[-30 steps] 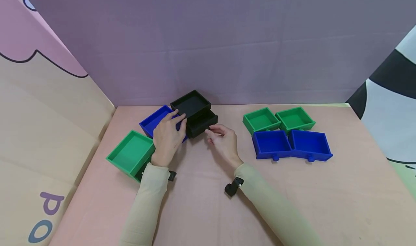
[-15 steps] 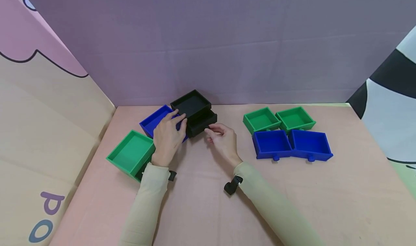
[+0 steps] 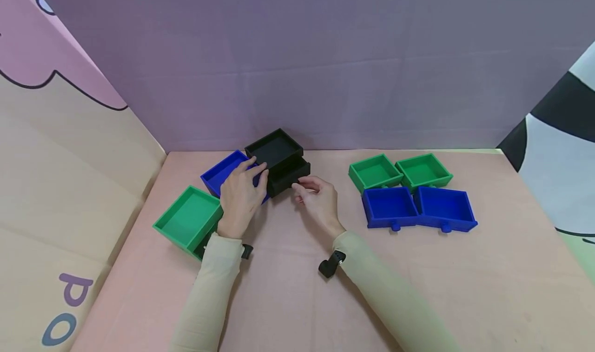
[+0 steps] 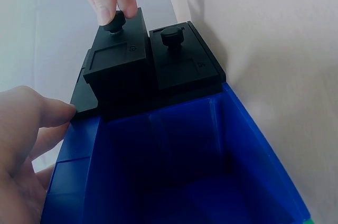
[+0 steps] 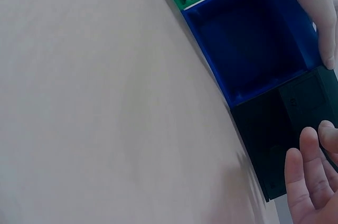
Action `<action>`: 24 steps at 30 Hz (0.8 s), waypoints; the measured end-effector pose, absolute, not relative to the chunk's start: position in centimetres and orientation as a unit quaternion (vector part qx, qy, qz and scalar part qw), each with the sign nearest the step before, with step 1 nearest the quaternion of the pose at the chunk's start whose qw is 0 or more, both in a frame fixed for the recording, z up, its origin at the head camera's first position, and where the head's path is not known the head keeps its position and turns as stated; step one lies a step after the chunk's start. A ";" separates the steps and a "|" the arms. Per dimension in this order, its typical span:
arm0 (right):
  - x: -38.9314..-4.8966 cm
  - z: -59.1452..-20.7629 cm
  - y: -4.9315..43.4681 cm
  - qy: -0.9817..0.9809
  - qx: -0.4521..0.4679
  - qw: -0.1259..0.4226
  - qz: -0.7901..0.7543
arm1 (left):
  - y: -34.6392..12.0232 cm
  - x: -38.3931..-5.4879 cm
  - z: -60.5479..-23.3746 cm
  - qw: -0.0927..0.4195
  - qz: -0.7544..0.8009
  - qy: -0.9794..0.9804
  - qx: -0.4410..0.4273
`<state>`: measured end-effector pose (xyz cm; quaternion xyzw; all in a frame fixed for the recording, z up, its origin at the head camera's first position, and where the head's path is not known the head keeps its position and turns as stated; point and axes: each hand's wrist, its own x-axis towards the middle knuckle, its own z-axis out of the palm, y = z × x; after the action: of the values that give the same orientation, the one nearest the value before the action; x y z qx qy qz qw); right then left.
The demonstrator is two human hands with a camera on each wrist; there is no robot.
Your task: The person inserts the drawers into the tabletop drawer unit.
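A black cabinet [image 3: 273, 149] stands beside a blue cabinet [image 3: 223, 172]. One black drawer [image 3: 289, 177] sticks partly out of its front, while its neighbour sits flush in the left wrist view. My right hand [image 3: 321, 202] pinches the round knob [image 4: 114, 22] of the sticking-out drawer between thumb and fingers. Over the blue cabinet lies my left hand [image 3: 241, 197], its extended fingers touching the black cabinet's near edge. In the left wrist view the blue cabinet has an open, drawerless front. Its other side is hidden by my left hand in the head view.
A green cabinet [image 3: 188, 220] stands left of my left wrist. Two green drawers [image 3: 375, 172] and two blue drawers [image 3: 389, 206] lie grouped on the pink cloth [image 3: 288, 290] to the right. A purple-grey cloth wall [image 3: 325, 83] rises behind.
The black drawer has slid very slightly further into its cabinet, with my right hand moving along. My left hand has stayed in place.
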<state>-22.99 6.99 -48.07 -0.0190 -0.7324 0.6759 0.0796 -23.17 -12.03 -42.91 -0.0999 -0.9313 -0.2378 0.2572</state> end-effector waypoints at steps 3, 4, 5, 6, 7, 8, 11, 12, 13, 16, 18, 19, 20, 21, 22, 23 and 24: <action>-23.0 -48.1 7.0 -0.734 -0.020 0.076 0.674 | -12.0 -23.2 -43.0 0.258 -0.239 -0.931 -0.100; -23.0 -48.1 7.0 -0.734 -0.020 0.075 0.675 | -12.0 -23.2 -43.0 0.258 -0.239 -0.931 -0.100; -23.0 -48.1 7.0 -0.735 -0.020 0.075 0.674 | -12.0 -23.2 -43.0 0.258 -0.239 -0.931 -0.100; -23.1 -48.1 7.1 -0.735 -0.020 0.075 0.673 | -12.0 -23.2 -43.0 0.258 -0.239 -0.931 -0.100; -23.1 -48.1 7.1 -0.735 -0.021 0.075 0.674 | -12.1 -23.2 -43.0 0.259 -0.239 -0.930 -0.101; -23.2 -48.1 7.1 -0.735 -0.020 0.075 0.674 | -12.1 -23.2 -43.0 0.259 -0.240 -0.930 -0.100; -23.3 -48.1 7.1 -0.734 -0.019 0.076 0.674 | -12.1 -23.3 -43.0 0.259 -0.241 -0.930 -0.100; -23.3 -48.1 7.0 -0.733 -0.019 0.076 0.675 | -12.1 -23.3 -43.0 0.259 -0.241 -0.930 -0.100; -23.4 -48.0 7.0 -0.733 -0.019 0.076 0.676 | -12.1 -23.2 -43.0 0.259 -0.241 -0.930 -0.100; -23.4 -48.0 7.0 -0.731 -0.020 0.075 0.678 | -12.0 -23.2 -42.9 0.257 -0.241 -0.930 -0.100; -23.5 -48.0 7.0 -0.731 -0.020 0.073 0.678 | -12.0 -23.2 -42.9 0.257 -0.240 -0.931 -0.099; -23.5 -48.0 7.0 -0.732 -0.020 0.072 0.677 | -12.0 -23.2 -42.9 0.257 -0.240 -0.931 -0.099; -23.5 -48.0 7.0 -0.733 -0.020 0.071 0.676 | -12.0 -23.2 -42.9 0.257 -0.239 -0.931 -0.099; -23.5 -47.9 7.0 -0.734 -0.019 0.071 0.675 | -12.0 -23.2 -42.9 0.257 -0.239 -0.931 -0.099; -23.5 -47.9 7.0 -0.735 -0.019 0.071 0.674 | -12.0 -23.2 -42.9 0.257 -0.239 -0.931 -0.099; -23.5 -47.9 7.0 -0.737 -0.019 0.071 0.672 | -12.0 -23.2 -42.9 0.258 -0.238 -0.931 -0.099; -23.6 -47.9 7.1 -0.737 -0.019 0.071 0.672 | -12.0 -23.3 -43.0 0.257 -0.237 -0.932 -0.099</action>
<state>-23.55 7.05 -47.89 -0.0186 -0.7372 0.6716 0.0712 -23.28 -12.01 -42.97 -0.0989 -0.9316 -0.2371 0.2573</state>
